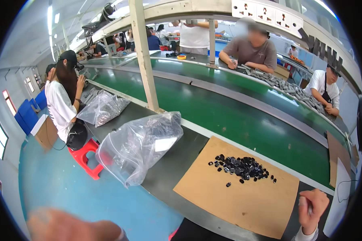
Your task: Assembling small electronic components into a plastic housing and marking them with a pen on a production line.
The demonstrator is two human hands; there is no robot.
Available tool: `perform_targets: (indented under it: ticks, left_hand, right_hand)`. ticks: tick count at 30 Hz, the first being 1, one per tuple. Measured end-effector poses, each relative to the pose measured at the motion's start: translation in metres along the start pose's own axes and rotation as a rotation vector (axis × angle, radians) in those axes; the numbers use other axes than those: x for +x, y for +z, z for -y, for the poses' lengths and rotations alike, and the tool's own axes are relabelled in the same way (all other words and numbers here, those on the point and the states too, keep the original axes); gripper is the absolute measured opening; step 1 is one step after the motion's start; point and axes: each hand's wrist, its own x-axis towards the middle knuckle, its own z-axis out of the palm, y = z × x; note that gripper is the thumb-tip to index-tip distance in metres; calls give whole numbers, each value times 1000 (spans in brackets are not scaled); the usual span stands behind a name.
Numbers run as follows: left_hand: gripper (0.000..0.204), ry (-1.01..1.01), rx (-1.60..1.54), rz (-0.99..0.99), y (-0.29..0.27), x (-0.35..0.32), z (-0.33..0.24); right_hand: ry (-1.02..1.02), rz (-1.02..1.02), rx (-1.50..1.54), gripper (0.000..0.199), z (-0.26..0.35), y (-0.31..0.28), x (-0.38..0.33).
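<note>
A sheet of brown cardboard [245, 205] lies on the dark workbench in front of me. Heaped on its far half are many small black parts [245, 166], a few scattered apart from the pile. Over the right edge of the cardboard is my right hand [313, 205], its fingers curled closed; whatever is between them is too small or hidden to make out. My left hand [62, 225] is out at the lower left, away from the bench, above the blue floor. Motion smears it, so its fingers cannot be read.
Clear plastic bags [142, 144] of small parts rest left of the cardboard. Beyond runs a green conveyor belt [229, 116] with a cream post [144, 56] at its near edge. Grey parts [285, 86] lie before co-workers opposite. A red stool [86, 158] stands at left by another worker.
</note>
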Motion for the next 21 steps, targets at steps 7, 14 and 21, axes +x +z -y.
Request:
perform_targets:
  ticks: [7, 14, 21]
  left_hand:
    - [35, -803, 1440, 857, -29, -135, 111]
    - [30, -678, 1222, 324, -57, -9, 179]
    - [46, -588, 1246, 580, -15, 73, 256]
  right_hand:
    - [162, 201, 59, 5, -61, 43, -29]
    - [121, 254, 66, 5, -99, 90, -50]
    - [148, 214, 184, 10, -121, 92, -74]
